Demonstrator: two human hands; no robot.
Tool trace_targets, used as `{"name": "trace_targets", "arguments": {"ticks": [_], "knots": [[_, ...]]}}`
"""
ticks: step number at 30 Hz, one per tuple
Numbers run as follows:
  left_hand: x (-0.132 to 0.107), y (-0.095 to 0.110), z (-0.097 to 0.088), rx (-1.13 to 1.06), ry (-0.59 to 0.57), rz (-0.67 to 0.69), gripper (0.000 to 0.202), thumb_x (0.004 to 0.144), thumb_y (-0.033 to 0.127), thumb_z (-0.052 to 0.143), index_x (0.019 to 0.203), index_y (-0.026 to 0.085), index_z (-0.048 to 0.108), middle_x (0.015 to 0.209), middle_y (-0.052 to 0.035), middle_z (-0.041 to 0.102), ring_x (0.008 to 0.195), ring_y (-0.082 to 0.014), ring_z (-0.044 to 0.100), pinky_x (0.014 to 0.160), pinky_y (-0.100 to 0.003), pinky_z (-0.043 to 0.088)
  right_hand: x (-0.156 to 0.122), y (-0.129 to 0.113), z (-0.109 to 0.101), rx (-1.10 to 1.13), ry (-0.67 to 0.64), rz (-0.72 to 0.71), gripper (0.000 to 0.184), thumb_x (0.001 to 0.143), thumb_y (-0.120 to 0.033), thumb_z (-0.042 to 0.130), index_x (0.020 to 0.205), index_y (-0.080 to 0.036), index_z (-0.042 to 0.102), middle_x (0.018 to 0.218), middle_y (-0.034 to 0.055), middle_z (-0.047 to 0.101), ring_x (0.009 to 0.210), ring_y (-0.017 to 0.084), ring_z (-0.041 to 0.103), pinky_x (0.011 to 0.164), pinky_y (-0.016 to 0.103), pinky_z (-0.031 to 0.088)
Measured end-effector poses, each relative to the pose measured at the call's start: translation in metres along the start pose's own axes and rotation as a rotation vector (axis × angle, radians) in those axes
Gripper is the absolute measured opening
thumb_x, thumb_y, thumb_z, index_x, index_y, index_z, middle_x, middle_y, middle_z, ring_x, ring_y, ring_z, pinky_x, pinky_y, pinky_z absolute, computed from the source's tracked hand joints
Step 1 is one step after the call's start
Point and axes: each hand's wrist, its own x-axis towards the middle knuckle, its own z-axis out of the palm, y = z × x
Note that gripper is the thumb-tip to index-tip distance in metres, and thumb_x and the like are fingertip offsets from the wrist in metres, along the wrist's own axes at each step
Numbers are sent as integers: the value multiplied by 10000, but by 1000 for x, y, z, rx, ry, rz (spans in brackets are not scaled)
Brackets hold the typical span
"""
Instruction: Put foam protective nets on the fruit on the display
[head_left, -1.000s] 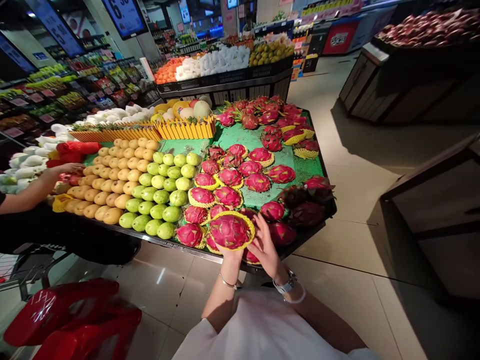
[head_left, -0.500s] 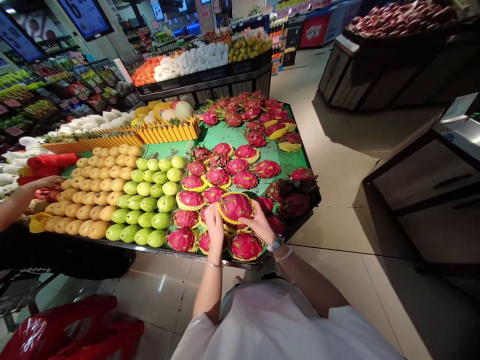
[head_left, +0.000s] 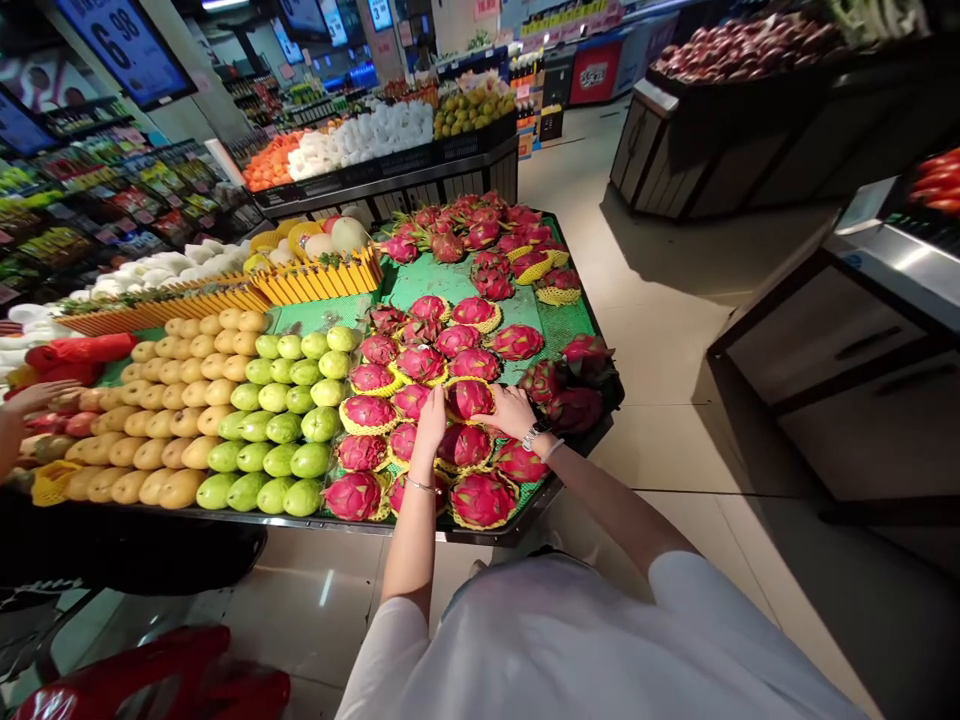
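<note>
Between my two hands is a pink dragon fruit (head_left: 469, 398) in a yellow foam net, low among the other fruit on the green-lined stand (head_left: 427, 268). My left hand (head_left: 432, 420) is closed against its left side. From the right, my right hand (head_left: 513, 412) grips it, fingers bent round the net. Several more netted dragon fruits surround it, one just in front (head_left: 465, 445) and another at the stand's front edge (head_left: 484, 500). A few without visible nets lie to the right (head_left: 574, 408).
Left of the dragon fruits are rows of green fruit (head_left: 283, 429) and yellow-brown fruit (head_left: 169, 425). A yellow picket divider (head_left: 319, 279) stands behind them. Another person's hand (head_left: 41, 397) reaches in at far left. Red plastic stools (head_left: 142, 680) stand on the floor.
My hands have moved forward with the dragon fruit and lowered it from above the pile into the row. The view has turned slightly right.
</note>
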Motion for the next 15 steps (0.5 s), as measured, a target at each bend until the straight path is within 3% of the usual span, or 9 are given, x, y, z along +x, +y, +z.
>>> {"name": "trace_targets", "arguments": {"ticks": [4,6,9,12,15], "knots": [[1,4,4,267,-89,23,325,919,393,461,822,163,670,916,-142,707,980,-282,633,976,-437,441,-5,3,1,9,43,24,749,793,-721,552,1202,-94,547,1054,197,654,1049,340,542,911,405,382],[2,4,10,392,-66,38,280,892,360,502,854,139,669,1034,-195,672,1106,-340,567,1015,-504,383,-5,0,-1,2,59,28,747,788,-725,555,1186,-93,566,1060,195,649,1054,350,526,921,425,379],[3,1,20,560,-8,94,325,868,302,516,1061,69,634,1330,-285,484,1321,-427,334,1080,-602,219,-5,-4,-5,9,57,40,712,834,-667,545,1233,-78,559,1108,204,624,1069,350,509,944,453,378],[3,-9,23,819,52,252,438,892,311,460,1260,88,546,1421,-262,396,1308,-428,322,1057,-603,227,-18,3,-10,116,127,1,623,900,-564,528,1345,-128,492,1208,163,583,1137,312,487,1007,450,367],[6,-21,20,887,20,383,377,893,305,439,1180,137,617,1353,-209,490,1269,-406,382,1032,-587,268,-57,35,-14,317,322,-63,478,934,-446,533,1335,-188,496,1302,110,536,1220,250,467,1078,414,352]]}}
